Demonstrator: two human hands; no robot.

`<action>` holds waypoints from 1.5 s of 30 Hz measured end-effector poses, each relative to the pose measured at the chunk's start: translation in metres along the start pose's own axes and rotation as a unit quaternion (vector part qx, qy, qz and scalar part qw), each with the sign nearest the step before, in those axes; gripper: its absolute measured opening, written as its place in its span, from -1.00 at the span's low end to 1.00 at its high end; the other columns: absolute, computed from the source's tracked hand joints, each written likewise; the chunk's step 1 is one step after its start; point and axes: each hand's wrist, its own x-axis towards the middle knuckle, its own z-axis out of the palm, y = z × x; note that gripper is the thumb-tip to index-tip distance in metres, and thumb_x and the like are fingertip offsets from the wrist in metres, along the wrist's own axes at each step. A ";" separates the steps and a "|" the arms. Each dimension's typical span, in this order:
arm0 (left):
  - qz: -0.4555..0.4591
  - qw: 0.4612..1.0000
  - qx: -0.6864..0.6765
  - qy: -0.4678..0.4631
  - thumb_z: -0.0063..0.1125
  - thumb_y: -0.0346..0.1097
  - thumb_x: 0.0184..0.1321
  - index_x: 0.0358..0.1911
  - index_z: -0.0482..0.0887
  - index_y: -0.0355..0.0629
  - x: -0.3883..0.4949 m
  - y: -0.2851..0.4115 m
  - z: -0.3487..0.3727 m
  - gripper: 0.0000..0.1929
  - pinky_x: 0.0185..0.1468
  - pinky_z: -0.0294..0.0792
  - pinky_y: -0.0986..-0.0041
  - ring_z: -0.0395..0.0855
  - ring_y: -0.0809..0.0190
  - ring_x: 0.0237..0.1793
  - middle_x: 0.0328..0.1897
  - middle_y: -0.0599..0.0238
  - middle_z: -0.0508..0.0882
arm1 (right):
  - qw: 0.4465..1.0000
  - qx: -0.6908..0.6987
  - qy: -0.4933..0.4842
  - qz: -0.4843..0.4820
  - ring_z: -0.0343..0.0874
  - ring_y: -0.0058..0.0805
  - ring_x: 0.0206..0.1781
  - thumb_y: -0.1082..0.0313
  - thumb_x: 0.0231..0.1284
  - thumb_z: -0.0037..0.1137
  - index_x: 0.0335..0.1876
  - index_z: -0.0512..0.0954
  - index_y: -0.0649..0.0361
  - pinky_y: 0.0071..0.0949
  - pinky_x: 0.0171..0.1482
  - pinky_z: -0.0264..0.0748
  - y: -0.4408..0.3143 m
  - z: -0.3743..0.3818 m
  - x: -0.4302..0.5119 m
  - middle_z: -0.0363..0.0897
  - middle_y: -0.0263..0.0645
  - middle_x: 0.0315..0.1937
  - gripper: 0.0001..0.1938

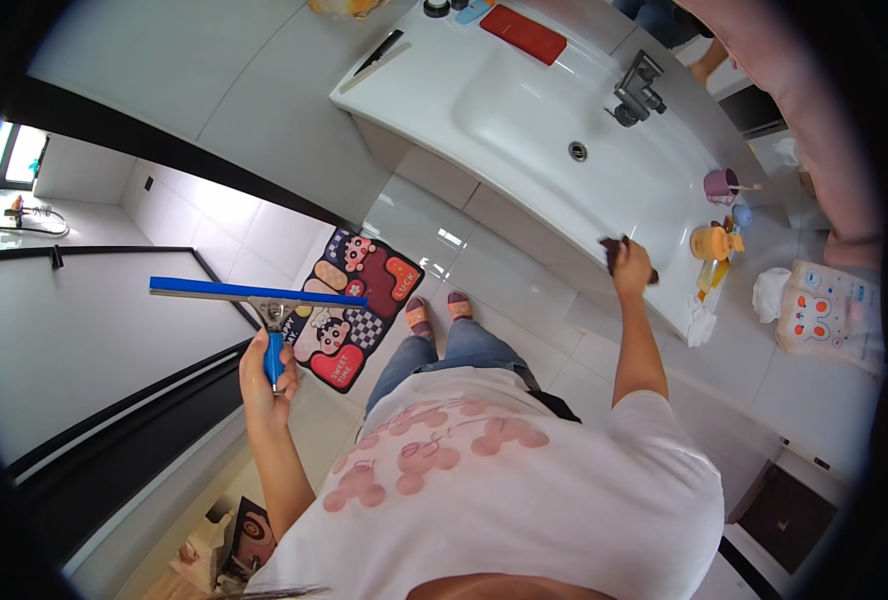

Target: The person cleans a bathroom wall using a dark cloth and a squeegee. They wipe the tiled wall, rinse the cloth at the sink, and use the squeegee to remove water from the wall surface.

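Note:
My left hand [270, 375] grips the blue handle of a window squeegee [260, 291], whose long blue-edged blade points across the view above the fist. Over the near rim of a white washbasin [421, 112], my right hand [631, 271] clutches a dark brown cloth [612, 255]. Parts of the cloth stick out on both sides of the fist; whether it touches the basin cannot be told. Inside the basin is a round metal drain [577, 151], and a dark grey faucet [635, 90] stands at the back.
A red phone-like slab [523, 34], a black comb [379, 52], a purple cup [720, 185] and an orange bottle [710, 244] rest on the basin's rim. Right of it lies a tissue pack [826, 315]. A patterned mat [376, 274] covers floor beside a black-framed glass panel [99, 337].

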 end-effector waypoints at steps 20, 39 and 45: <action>-0.078 0.996 0.034 -0.009 0.15 -0.13 0.49 0.00 0.51 0.00 -0.037 -0.018 0.096 -0.80 -0.72 0.11 0.63 0.31 0.49 -0.74 -0.51 0.37 0.55 | 0.921 0.374 -0.087 -0.060 0.64 0.04 0.07 0.39 0.46 0.07 0.14 0.60 0.23 -0.18 0.17 0.54 -0.188 -0.014 -0.003 0.66 0.01 0.02 -0.75; 0.055 0.951 -0.237 0.192 0.17 -0.22 0.43 0.28 0.42 -0.15 -0.042 0.013 -0.237 -0.57 -0.73 0.14 0.53 0.36 0.43 -0.75 -0.53 0.36 0.56 | 0.694 0.488 -0.442 -0.292 0.64 -0.29 0.01 0.51 0.35 0.14 -0.04 0.72 0.18 -0.42 0.14 0.52 -0.696 -0.017 -0.117 0.66 -0.19 -0.13 -0.81; 0.093 0.959 -0.222 0.147 0.18 -0.24 0.44 0.27 0.46 -0.19 -0.002 0.080 -0.305 -0.59 -0.69 0.18 0.54 0.34 0.42 -0.73 -0.50 0.34 0.56 | 0.704 0.499 -0.395 -0.316 0.64 -0.28 0.02 0.53 0.31 0.14 -0.05 0.72 0.19 -0.39 0.15 0.52 -0.802 -0.027 -0.110 0.66 -0.18 -0.11 -0.80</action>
